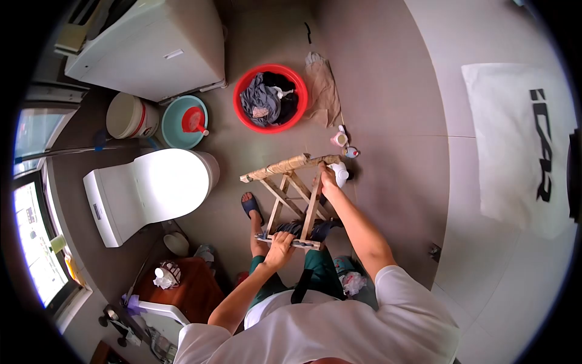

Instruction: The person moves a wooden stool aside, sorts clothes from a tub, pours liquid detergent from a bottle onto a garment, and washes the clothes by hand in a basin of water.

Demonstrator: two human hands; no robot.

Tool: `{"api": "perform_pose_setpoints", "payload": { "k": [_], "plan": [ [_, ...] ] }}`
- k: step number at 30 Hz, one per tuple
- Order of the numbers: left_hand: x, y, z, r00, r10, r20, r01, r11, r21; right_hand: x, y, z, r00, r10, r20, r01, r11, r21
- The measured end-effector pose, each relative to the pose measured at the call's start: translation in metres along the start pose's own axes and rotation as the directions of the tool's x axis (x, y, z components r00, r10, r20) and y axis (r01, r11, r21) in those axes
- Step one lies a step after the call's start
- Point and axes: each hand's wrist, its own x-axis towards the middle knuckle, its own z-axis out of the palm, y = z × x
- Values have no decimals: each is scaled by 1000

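One wooden frame [312, 209] on my feed, the crossed-leg kind, and I've got two hands on it. The left hand [280, 249] has its fingers curled over the bar closest to the body, so that bar sits under the palm. The right hand [328, 177] is wrapped around the far right corner, wood between thumb and fingers, close to the end of the wrapped rail [276, 168]. From here I can't make out every fingertip. The frame is in front of the green shorts [321, 265], beside the foot in a dark slipper [250, 205]; can't tell if it touches the floor. Past it I see a red basin [271, 129] of clothes, and a white toilet [176, 182] off left.
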Motion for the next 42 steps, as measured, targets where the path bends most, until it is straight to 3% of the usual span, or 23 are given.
{"api": "perform_pose_setpoints", "payload": {
  "k": [3,5,6,7,9,11,13,15,17,19,22,25,30,33,37,38,41,42],
  "plan": [
    [17,-35,7,997,-75,2,75,996,-40,43,28,-14,973,142,183,-141,990,-16],
    [36,-59,19,982,-187,28,188,980,-62,64,49,-25,996,57,69,-14,860,-511],
    [46,-77,33,969,-245,10,245,969,-33,66,65,-36,961,-249,118,254,634,-730],
    [61,-102,44,949,-296,108,303,951,-58,85,86,-54,927,-313,207,353,540,-764],
    [86,-149,74,974,-223,36,225,970,-91,91,130,-94,850,-478,221,503,616,-606],
    [117,-189,89,942,-265,208,278,960,-35,34,123,-109,862,-461,212,477,593,-649],
    [134,-256,135,787,-436,436,356,899,255,20,174,-161,849,-460,261,468,424,-775],
    [178,-243,112,505,-563,654,504,808,307,-16,187,-189,896,-368,248,368,302,-879],
    [185,-282,139,468,-572,674,464,808,364,-38,186,-203,861,-380,339,417,143,-898],
    [191,-312,161,438,-573,693,428,810,399,-43,173,-206,828,-366,425,491,108,-864],
    [222,-311,159,277,-642,715,396,754,524,-34,149,-202,842,-339,419,469,79,-880],
    [216,-343,188,701,-527,480,260,816,516,-14,140,-209,861,-319,397,432,45,-901],
    [247,-331,180,919,-387,74,241,700,672,10,117,-205,851,-319,417,429,-35,-902],
    [255,-332,163,847,-501,179,297,725,622,17,110,-187,849,-316,423,424,-70,-903],
    [271,-326,133,698,-572,430,314,785,535,30,104,-148,857,-361,369,380,-43,-924],
    [272,-341,137,666,-567,485,248,781,573,32,102,-133,856,-386,345,360,-36,-932],
    [288,-344,113,594,-589,548,296,794,531,43,89,-73,836,-495,236,353,155,-923],
    [293,-343,99,623,-568,537,314,811,494,45,74,-54,829,-518,214,378,236,-895]
  ]
}}
